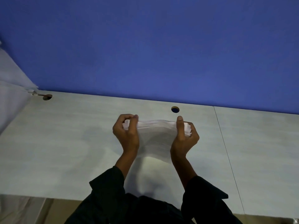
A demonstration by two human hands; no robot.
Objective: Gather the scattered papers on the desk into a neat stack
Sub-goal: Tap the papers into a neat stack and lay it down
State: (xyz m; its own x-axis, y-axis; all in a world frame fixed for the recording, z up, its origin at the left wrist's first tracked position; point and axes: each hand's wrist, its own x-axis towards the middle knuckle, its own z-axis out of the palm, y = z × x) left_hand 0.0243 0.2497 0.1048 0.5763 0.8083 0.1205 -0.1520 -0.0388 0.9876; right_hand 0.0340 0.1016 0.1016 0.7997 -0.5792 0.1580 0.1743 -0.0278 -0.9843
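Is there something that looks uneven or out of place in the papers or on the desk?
Yes. The paper stack, gripped between the left hand and right hand, is not squared: sheet edges fan out at both ends and its middle sags. The desk shows nothing odd.

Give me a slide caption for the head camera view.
Both hands, left hand and right hand, grip a paper stack above the desk.

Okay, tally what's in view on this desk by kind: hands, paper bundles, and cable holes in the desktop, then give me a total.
Hands: 2, the left hand and the right hand
Paper bundles: 1, the bundle of papers held between both hands; its sheets cannot be counted
Cable holes: 2, the left hole and the middle hole
Total: 5
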